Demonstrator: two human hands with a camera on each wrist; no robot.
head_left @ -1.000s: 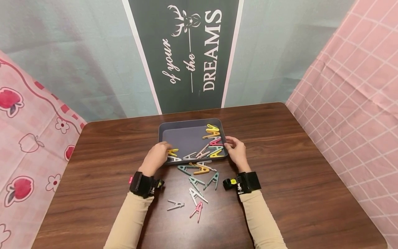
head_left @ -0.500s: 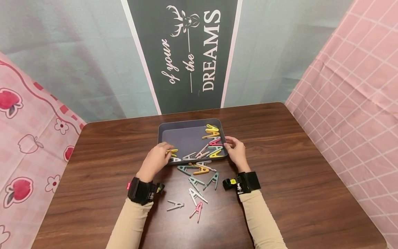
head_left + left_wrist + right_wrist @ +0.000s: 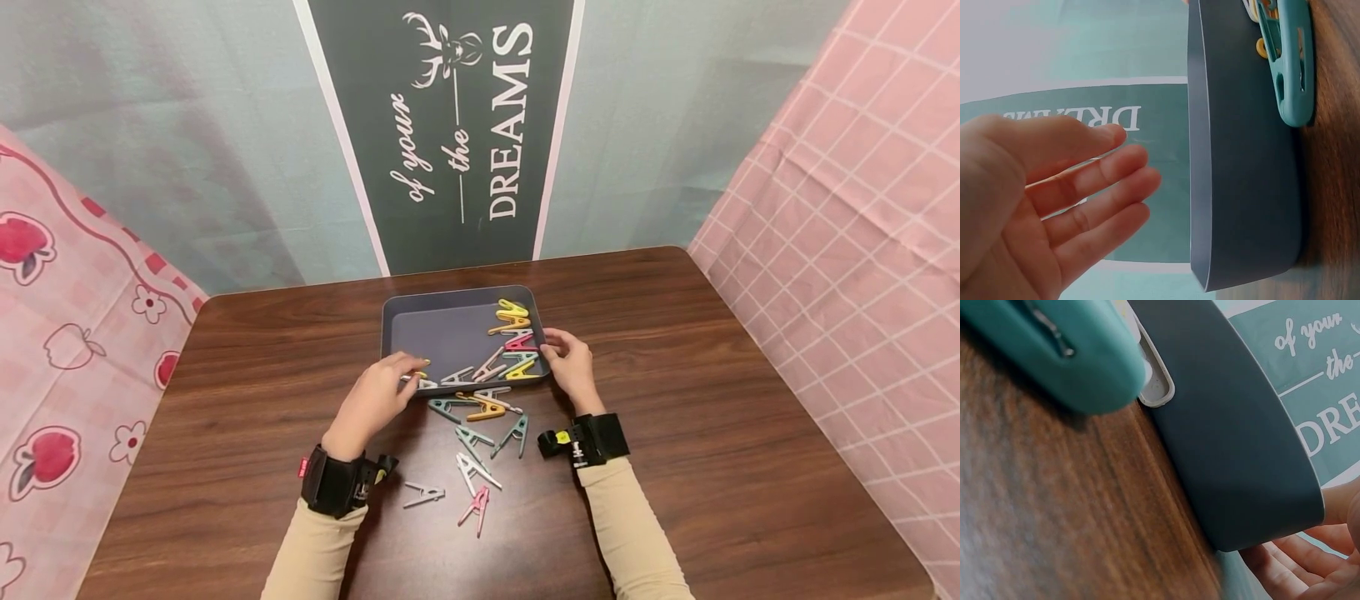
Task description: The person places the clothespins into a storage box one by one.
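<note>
A dark grey tray (image 3: 450, 333) stands on the table, clothespins along its right and front sides. My left hand (image 3: 375, 396) hovers over its front left corner; in the left wrist view the hand (image 3: 1079, 200) has loosely bent fingers with nothing between them. Partly hidden below it lie a yellow clothespin (image 3: 422, 375) and a white clothespin (image 3: 426, 384). At the right end, my right hand (image 3: 572, 362) holds the tray, its thumb at the rim and fingers (image 3: 1279, 569) against the outer side. Near that hand lie a yellow (image 3: 520, 371) and a pink clothespin (image 3: 519, 342).
Loose clothespins lie in front of the tray: dark green (image 3: 447, 407), orange (image 3: 486, 409), white (image 3: 474, 473), grey (image 3: 424, 494) and pink (image 3: 477, 508) among them. Curtains (image 3: 187, 150) hang behind and beside the brown table (image 3: 720, 417).
My left hand has let go of the yellow clothespin in the tray's front left corner and drawn back toward me and slightly right. The right hand and tray stay in place.
</note>
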